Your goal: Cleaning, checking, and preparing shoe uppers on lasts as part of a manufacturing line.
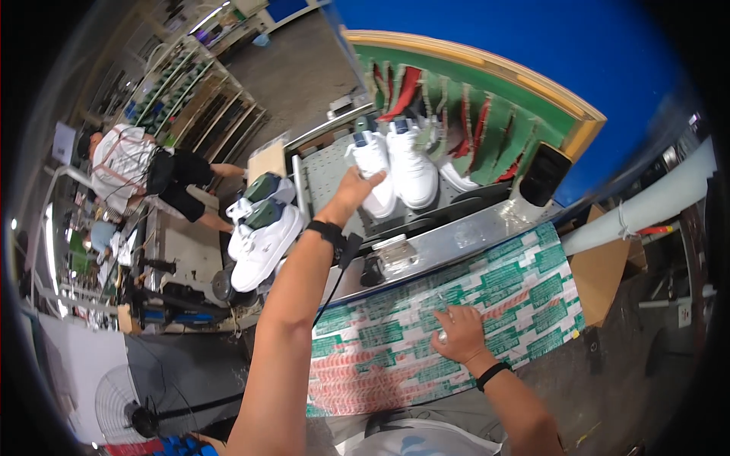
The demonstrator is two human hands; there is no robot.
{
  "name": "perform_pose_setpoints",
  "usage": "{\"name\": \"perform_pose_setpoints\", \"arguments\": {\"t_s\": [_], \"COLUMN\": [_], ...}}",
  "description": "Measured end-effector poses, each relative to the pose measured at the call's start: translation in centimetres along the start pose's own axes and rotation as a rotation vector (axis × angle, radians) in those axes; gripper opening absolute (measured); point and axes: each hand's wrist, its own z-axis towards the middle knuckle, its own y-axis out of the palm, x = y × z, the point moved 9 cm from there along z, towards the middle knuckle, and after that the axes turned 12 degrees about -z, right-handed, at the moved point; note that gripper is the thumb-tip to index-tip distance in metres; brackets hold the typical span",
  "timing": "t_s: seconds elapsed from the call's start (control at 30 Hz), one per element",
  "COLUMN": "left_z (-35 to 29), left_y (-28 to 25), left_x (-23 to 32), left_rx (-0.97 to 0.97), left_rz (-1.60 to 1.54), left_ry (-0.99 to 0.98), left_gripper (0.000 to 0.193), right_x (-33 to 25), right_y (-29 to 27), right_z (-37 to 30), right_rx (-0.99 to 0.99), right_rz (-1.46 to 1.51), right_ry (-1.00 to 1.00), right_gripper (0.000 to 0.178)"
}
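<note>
My left hand [353, 196] reaches forward to a metal conveyor and grips the left side of a white shoe [372, 176], its thumb over the upper. Right beside that shoe stands a second white shoe [411, 169] with a dark tongue, toe toward me. Nearer to me, my right hand [461, 337] hovers low over a sheet printed in green, white and red [395, 346]. Its fingers are loosely bent and apart, and I see nothing held in them. Another pair of white shoes with dark green linings [264, 247] sits to the left of my left forearm.
Behind the conveyor shoes, green and red strips [475, 133] hang in a wood-framed opening. A dark box-shaped device [543, 175] stands at its right. A pale roll or pipe [642, 220] slants at the far right. Another person [144, 171] works at the left, above a fan [125, 406].
</note>
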Motion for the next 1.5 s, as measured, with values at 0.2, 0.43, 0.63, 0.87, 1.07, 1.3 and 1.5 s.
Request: {"name": "perform_pose_setpoints", "arguments": {"t_s": [0.2,0.43,0.63,0.87,1.07,1.3,1.5], "left_z": [4.6,-4.6,-26.9,-48.5,-50.3,-52.6,-46.0], "left_y": [1.1,-2.4,-5.1,-0.7,-0.3,-8.3,-5.8], "left_x": [-1.8,1.8,4.4,-5.7,-11.5,-10.0,-6.0], "left_rx": [0.144,-0.02,0.073,0.446,0.255,0.407,-0.134], "left_rz": [-0.02,-0.706,-0.359,0.052,-0.091,-0.126,-0.137], "left_ry": [0.189,-0.198,0.023,0.026,-0.019,0.09,0.066], "left_gripper": [0.071,0.042,0.067,0.089,0.071,0.019,0.072], "right_x": [0.2,-0.2,0.7,0.3,0.3,-8.5,-22.8], "right_y": [-0.1,-0.3,-0.4,0.1,-0.2,-5.3,-7.3], "right_z": [-0.2,-1.2,-1.4,0.2,-1.4,-8.2,-5.3], "right_rx": [0.015,0.023,0.016,0.052,0.046,-0.137,-0.102], "right_rz": [0.016,0.06,0.056,-0.004,0.161,0.424,0.226], "right_ry": [0.028,0.024,0.068,0.02,0.136,0.196,-0.438], "right_gripper": [0.041,0.039,0.039,0.044,0.066,0.082,0.084]}}
